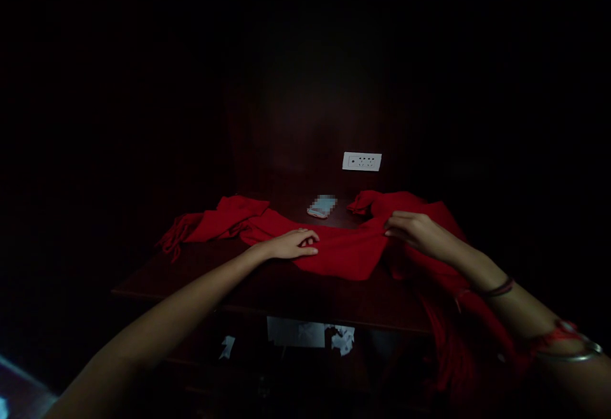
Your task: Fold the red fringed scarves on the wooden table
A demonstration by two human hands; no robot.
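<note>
A long red scarf (pixel 344 253) with fringed ends lies across the dark tabletop, partly bunched at both sides. On its middle stretch rests my left hand (pixel 293 244), its fingers apart and slightly bent over the fabric. My right hand (pixel 405 227) pinches the scarf further right and pulls up a fold there. From that side the cloth hangs down over the front edge of the table, its fringe dangling in shadow. The left fringed end trails near the table's left side.
A phone (pixel 323 205), blurred on its screen, lies behind the scarf. On the back panel sits a white power socket plate (pixel 361 162). Torn pale paper (pixel 296 332) shows below the front edge of the dark table (pixel 191 282). The surroundings are very dark.
</note>
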